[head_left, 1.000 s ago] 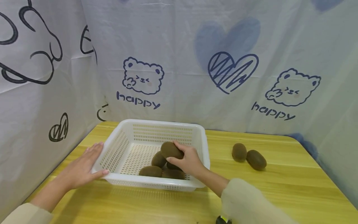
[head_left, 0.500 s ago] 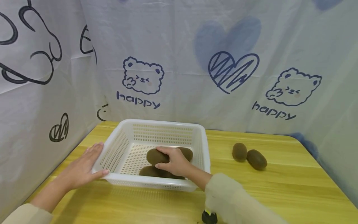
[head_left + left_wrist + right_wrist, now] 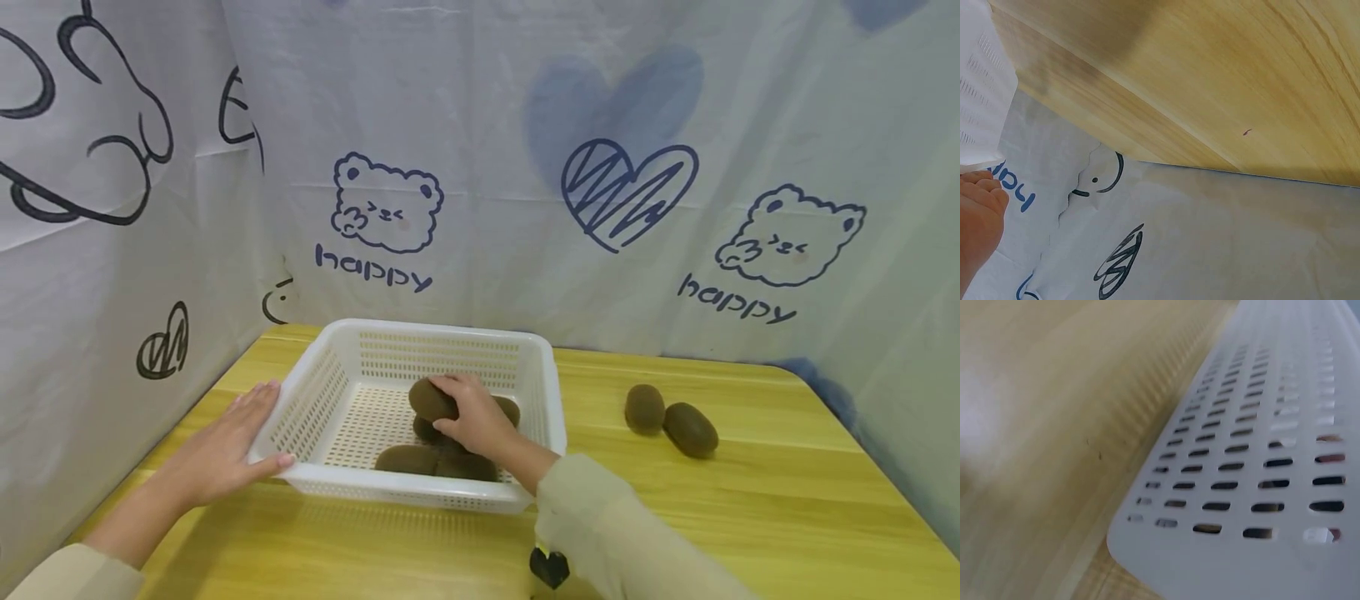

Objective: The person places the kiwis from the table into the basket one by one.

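Note:
A white perforated plastic basket (image 3: pixel 540 417) stands on the wooden table with several brown kiwis in it. My right hand (image 3: pixel 480 421) reaches over its front right and grips a kiwi (image 3: pixel 431 400) between thumb and fingers, above another kiwi (image 3: pixel 426 429). One more kiwi (image 3: pixel 508 408) shows partly behind that hand, and two kiwis (image 3: pixel 407 459) lie along the front wall. My left hand (image 3: pixel 217 454) rests against the basket's left side, fingers straight along the outer wall, thumb on the front rim. In the right wrist view the basket wall (image 3: pixel 1241 450) hides the right hand almost wholly.
Two kiwis (image 3: pixel 690 429) lie close together on the table (image 3: pixel 787 500), right of the basket. A small black object (image 3: pixel 549 567) shows beside the right sleeve. A printed cloth (image 3: pixel 495 250) hangs behind the table and along both sides.
My right hand has moved left inside the basket, then slightly up and back with a kiwi. A kiwi has come into view right of it. The left hand stays put.

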Tool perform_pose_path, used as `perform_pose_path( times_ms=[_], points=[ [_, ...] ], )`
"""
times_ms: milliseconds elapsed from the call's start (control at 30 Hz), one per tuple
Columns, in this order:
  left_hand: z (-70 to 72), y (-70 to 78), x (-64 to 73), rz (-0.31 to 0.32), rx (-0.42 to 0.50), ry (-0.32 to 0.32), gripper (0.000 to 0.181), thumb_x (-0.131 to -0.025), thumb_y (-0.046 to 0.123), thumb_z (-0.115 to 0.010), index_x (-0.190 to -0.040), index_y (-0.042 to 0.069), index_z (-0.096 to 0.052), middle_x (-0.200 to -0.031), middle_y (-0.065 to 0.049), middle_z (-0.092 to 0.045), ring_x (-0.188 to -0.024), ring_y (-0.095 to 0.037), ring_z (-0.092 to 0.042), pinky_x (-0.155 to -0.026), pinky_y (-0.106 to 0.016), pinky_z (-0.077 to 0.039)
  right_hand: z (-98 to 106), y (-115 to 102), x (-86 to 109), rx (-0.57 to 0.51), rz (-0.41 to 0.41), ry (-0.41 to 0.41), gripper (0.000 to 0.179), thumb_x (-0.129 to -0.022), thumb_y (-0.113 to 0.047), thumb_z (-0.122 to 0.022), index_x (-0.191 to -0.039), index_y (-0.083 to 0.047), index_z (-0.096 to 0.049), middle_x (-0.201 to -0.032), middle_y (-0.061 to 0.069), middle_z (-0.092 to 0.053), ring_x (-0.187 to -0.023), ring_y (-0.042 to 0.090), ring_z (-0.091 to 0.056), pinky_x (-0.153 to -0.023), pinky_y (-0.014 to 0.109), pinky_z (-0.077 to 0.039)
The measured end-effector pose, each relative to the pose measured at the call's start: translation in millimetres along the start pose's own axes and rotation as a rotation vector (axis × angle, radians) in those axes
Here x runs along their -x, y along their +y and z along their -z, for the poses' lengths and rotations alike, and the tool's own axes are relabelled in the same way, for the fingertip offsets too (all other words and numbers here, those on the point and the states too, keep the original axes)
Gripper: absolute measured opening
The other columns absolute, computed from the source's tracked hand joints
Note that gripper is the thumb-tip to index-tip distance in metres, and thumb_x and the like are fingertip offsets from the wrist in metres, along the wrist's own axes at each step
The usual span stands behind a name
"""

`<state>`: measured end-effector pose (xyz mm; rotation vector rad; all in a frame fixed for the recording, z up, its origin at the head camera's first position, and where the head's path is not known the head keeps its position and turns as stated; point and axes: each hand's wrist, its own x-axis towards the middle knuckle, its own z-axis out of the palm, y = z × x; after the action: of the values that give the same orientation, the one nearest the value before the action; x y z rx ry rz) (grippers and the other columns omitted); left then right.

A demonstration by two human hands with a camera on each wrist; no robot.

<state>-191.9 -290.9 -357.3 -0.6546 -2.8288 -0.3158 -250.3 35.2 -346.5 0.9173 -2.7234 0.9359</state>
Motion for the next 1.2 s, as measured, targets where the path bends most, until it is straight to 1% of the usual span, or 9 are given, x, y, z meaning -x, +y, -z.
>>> perform_pose_path(
  times_ms=[167, 333, 433, 567, 667, 733, 900, 1033, 1200],
  points=[
    [0.3, 0.9, 0.0, 0.009, 0.012, 0.003, 0.09, -0.086, 0.044, -0.057, -0.146, -0.007, -0.012, -0.149, -0.029, -0.021, -0.137, -0.045, -0.022, -0.104, -0.003, 0.014, 3, 7, -6.7, 0.031, -0.021, -0.024, 0.055, -0.081, -0.005, -0.069, -0.131, 0.003, -0.049, -0.128, 0.022, -0.051, -0.118, 0.036, -0.051, -0.098, 0.044, -0.046],
    [0.6, 2.1, 0.6, 0.028, 0.03, 0.0, 0.09, -0.086, 0.044, -0.057, -0.146, -0.006, -0.012, -0.149, -0.028, -0.02, -0.135, -0.047, -0.023, -0.101, -0.002, 0.014, 6, 11, -12.4, 0.111, -0.003, -0.006, 0.052, -0.078, -0.006, -0.072, -0.126, 0.004, -0.053, -0.125, 0.019, -0.057, -0.117, 0.035, -0.052, -0.101, 0.043, -0.044],
    [0.0, 2.5, 1.0, 0.039, 0.037, -0.006, 0.09, -0.086, 0.044, -0.057, -0.146, -0.006, -0.012, -0.15, -0.028, -0.02, -0.135, -0.047, -0.023, -0.1, -0.001, 0.014, 5, 10, -13.0, 0.088, 0.022, -0.01, 0.051, -0.078, -0.007, -0.072, -0.124, 0.004, -0.055, -0.125, 0.019, -0.058, -0.118, 0.034, -0.052, -0.102, 0.043, -0.043],
    [0.4, 1.9, 0.6, 0.047, 0.045, -0.01, 0.09, -0.086, 0.044, -0.057, -0.147, -0.004, -0.012, -0.15, -0.027, -0.019, -0.136, -0.046, -0.022, -0.1, -0.002, 0.013, 1, 4, -11.9, 0.025, 0.043, -0.095, 0.052, -0.08, -0.009, -0.071, -0.127, 0.003, -0.053, -0.129, 0.017, -0.056, -0.123, 0.031, -0.05, -0.105, 0.04, -0.041],
    [0.7, 1.3, 0.1, 0.049, 0.048, -0.011, 0.09, -0.086, 0.044, -0.057, -0.147, -0.002, -0.011, -0.151, -0.027, -0.019, -0.137, -0.046, -0.021, -0.099, -0.003, 0.013, -3, -2, -11.0, 0.027, 0.033, -0.174, 0.054, -0.081, -0.011, -0.07, -0.13, 0.001, -0.051, -0.132, 0.014, -0.055, -0.124, 0.028, -0.05, -0.105, 0.038, -0.042],
    [0.4, 1.5, 0.3, 0.046, 0.045, -0.009, 0.09, -0.086, 0.044, -0.057, -0.147, -0.002, -0.011, -0.15, -0.027, -0.019, -0.136, -0.046, -0.022, -0.099, -0.001, 0.013, -6, -5, -10.6, 0.031, 0.015, -0.207, 0.054, -0.081, -0.012, -0.07, -0.13, 0.0, -0.051, -0.132, 0.012, -0.055, -0.124, 0.026, -0.05, -0.104, 0.036, -0.043],
    [-0.6, 1.9, 1.6, 0.04, 0.042, -0.007, 0.09, -0.086, 0.044, -0.057, -0.146, -0.005, -0.012, -0.15, -0.028, -0.02, -0.137, -0.046, -0.021, -0.099, 0.0, 0.014, -12, -7, -11.5, 0.067, -0.001, -0.223, 0.051, -0.081, -0.012, -0.07, -0.127, 0.001, -0.053, -0.128, 0.013, -0.058, -0.12, 0.024, -0.054, -0.1, 0.034, -0.046],
    [0.6, 3.0, 2.0, 0.043, 0.048, -0.013, 0.089, -0.086, 0.044, -0.057, -0.146, -0.006, -0.012, -0.149, -0.029, -0.019, -0.138, -0.045, -0.02, -0.1, -0.001, 0.015, -14, -7, -11.8, 0.057, -0.018, -0.238, 0.048, -0.084, -0.009, -0.067, -0.127, 0.005, -0.052, -0.128, 0.017, -0.057, -0.12, 0.027, -0.054, -0.101, 0.035, -0.046],
    [2.4, 5.2, 1.6, 0.05, 0.056, -0.021, 0.09, -0.086, 0.045, -0.057, -0.146, -0.005, -0.012, -0.15, -0.028, -0.019, -0.137, -0.046, -0.02, -0.102, -0.003, 0.014, -14, -6, -11.6, 0.089, -0.046, -0.263, 0.043, -0.087, -0.007, -0.062, -0.126, 0.006, -0.052, -0.128, 0.018, -0.057, -0.121, 0.028, -0.053, -0.102, 0.035, -0.045]
  ],
)
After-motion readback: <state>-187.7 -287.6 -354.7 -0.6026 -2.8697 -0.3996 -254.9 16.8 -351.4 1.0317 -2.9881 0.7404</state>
